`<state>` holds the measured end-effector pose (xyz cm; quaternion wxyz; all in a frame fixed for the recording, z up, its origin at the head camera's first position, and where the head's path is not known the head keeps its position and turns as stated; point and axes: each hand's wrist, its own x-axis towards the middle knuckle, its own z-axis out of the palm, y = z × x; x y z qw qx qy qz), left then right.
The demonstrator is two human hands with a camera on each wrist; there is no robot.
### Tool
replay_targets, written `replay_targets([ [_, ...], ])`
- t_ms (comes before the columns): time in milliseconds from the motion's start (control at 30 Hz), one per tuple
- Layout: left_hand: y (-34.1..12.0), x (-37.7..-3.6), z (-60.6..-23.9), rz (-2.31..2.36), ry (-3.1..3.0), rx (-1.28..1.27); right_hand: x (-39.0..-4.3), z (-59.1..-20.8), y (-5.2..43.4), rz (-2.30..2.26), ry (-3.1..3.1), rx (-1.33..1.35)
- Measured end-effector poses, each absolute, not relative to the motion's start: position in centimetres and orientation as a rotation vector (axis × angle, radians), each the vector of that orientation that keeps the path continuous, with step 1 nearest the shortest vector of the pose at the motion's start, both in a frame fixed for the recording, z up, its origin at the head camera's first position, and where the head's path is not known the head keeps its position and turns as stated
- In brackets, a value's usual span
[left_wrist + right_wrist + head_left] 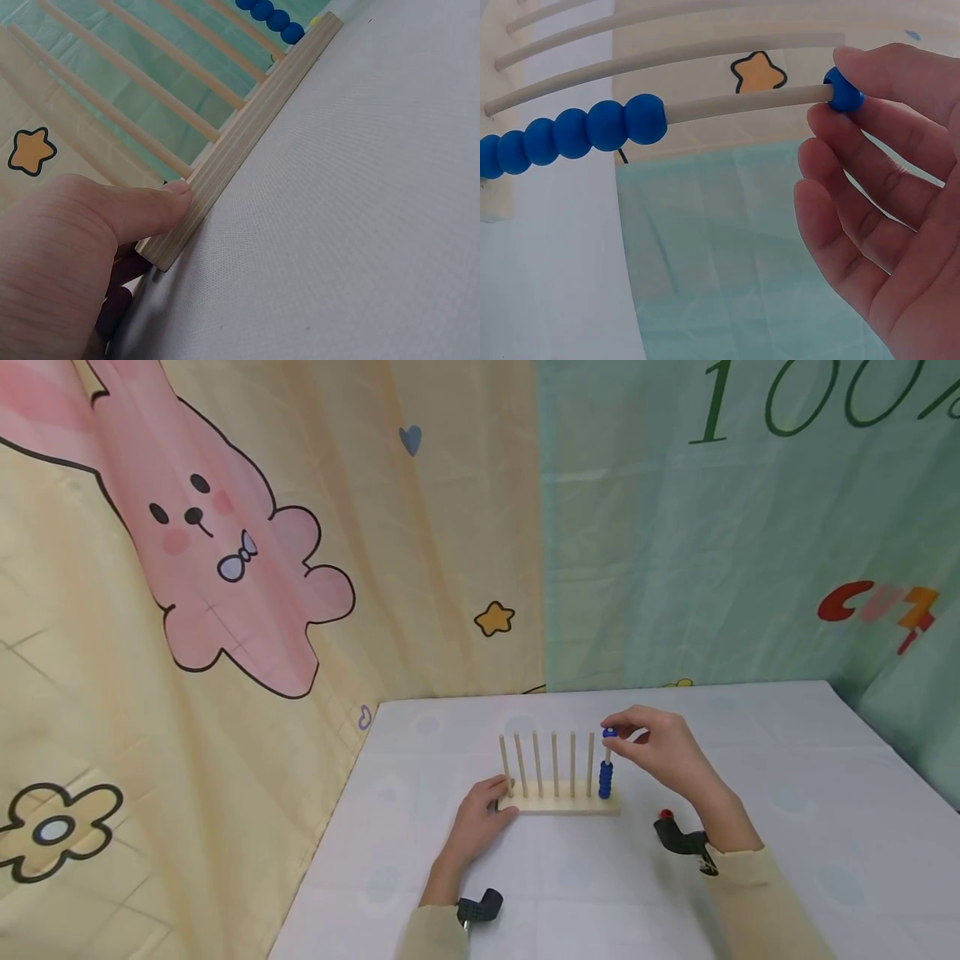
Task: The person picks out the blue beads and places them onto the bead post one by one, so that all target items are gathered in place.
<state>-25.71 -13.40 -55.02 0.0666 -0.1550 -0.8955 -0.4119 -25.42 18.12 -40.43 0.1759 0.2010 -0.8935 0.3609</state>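
Observation:
A pale wooden base with several upright pegs stands on the table. Its rightmost peg carries a stack of several blue beads at the bottom. At that peg's top my right hand pinches one more blue bead between thumb and forefinger; the peg's tip reaches into the bead. The other fingers curve loosely below. My left hand grips the left end of the base, thumb along the front edge and the other fingers mostly hidden behind. The remaining pegs are bare.
A white cloth covers the table. Behind it hang a yellow curtain and a green curtain. Each wrist wears a small black camera, the left one and the right one both low over the table.

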Motion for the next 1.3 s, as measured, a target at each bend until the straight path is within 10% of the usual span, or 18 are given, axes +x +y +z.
replay_targets([
  [1300, -13.1, -25.8, -54.9, -1.211, -2.737, -0.436, -26.1, -41.9, 18.5, 1.154, -2.635, 0.647],
])
